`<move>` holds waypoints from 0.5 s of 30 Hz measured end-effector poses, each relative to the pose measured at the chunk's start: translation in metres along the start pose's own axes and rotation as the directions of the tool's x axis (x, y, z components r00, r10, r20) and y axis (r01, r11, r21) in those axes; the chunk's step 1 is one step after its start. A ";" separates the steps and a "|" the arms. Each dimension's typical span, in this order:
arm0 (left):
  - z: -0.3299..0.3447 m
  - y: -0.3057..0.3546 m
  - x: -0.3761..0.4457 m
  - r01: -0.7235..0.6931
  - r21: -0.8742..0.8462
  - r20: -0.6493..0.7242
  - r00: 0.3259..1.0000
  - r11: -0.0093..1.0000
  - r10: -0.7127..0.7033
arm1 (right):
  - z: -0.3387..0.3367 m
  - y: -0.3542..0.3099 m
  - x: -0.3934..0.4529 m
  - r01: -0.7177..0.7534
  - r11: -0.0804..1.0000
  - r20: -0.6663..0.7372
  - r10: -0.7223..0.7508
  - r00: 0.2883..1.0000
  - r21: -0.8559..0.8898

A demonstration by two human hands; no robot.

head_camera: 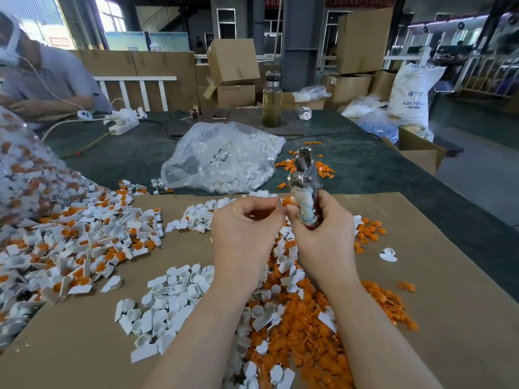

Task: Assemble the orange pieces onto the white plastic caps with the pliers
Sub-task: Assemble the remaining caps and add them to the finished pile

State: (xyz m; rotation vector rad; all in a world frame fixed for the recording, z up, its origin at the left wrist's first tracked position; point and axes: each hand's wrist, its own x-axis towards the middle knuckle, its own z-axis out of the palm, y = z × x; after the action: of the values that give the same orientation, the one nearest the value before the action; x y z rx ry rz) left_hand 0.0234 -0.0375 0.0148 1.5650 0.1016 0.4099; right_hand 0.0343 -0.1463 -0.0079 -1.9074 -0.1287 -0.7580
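My right hand [323,228] grips the cloth-wrapped handles of the metal pliers [304,175], whose jaws point up and away from me. My left hand [247,226] is raised beside it, fingers curled, pinching a small white cap with an orange piece [285,202] at the fingertips, right against my right thumb. Below my wrists lies a heap of loose orange pieces [311,338]. Loose white caps [168,301] are piled to its left. Assembled white-and-orange caps [84,242] cover the left of the brown cardboard sheet [449,318].
A clear bag of white caps [222,158] lies on the dark table beyond the cardboard, with more orange pieces [323,167] beside it. A bag of assembled parts [25,175] sits at far left. A bottle [271,101], power strip [123,126] and another person [47,80] are behind.
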 end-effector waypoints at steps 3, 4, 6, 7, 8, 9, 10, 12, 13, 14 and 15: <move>0.001 -0.001 0.001 -0.003 0.008 -0.014 1.000 1.000 0.003 | -0.001 -0.001 0.001 -0.010 1.000 0.032 0.009 0.999 0.008; 0.001 -0.001 0.001 -0.002 0.013 -0.019 1.000 1.000 0.002 | -0.001 0.000 0.002 -0.011 1.000 0.049 0.010 0.999 0.007; 0.001 -0.002 0.002 0.001 0.016 -0.030 1.000 1.000 -0.001 | -0.001 0.001 0.002 -0.013 1.000 0.081 0.012 0.997 0.000; 0.002 -0.003 0.003 0.003 0.020 -0.040 0.999 1.000 -0.002 | -0.002 0.002 0.003 -0.012 1.000 0.096 0.012 0.995 -0.004; 0.001 -0.005 0.003 0.001 0.029 -0.052 0.999 1.000 0.000 | -0.003 0.002 0.003 -0.010 1.000 0.115 0.010 0.993 -0.006; 0.001 -0.006 0.004 -0.004 0.041 -0.062 0.998 0.999 0.006 | -0.004 0.002 0.004 -0.010 1.000 0.140 0.010 0.990 -0.002; -0.001 -0.008 0.006 -0.008 0.048 -0.066 0.998 0.999 0.011 | -0.005 0.002 0.005 -0.018 1.000 0.175 0.016 0.984 0.010; -0.004 -0.009 0.008 -0.004 0.031 -0.058 0.998 1.000 0.006 | -0.010 0.002 0.008 -0.074 0.996 0.280 0.056 0.958 0.056; -0.006 -0.010 0.009 0.000 0.017 -0.054 0.999 1.000 0.001 | -0.014 0.002 0.009 -0.106 0.992 0.340 0.077 0.937 0.069; -0.007 -0.010 0.011 0.004 0.006 -0.052 0.999 1.000 -0.003 | -0.018 0.004 0.011 -0.128 0.990 0.396 0.092 0.914 0.066; -0.008 -0.010 0.012 0.005 -0.004 -0.051 0.999 1.000 -0.005 | -0.022 0.006 0.012 -0.143 0.989 0.443 0.107 0.890 0.047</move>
State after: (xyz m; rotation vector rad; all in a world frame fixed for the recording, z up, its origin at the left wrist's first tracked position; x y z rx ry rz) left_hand 0.0339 -0.0257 0.0069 1.5504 0.1446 0.4461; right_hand 0.0364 -0.1707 0.0005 -1.9629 -0.3081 -0.2191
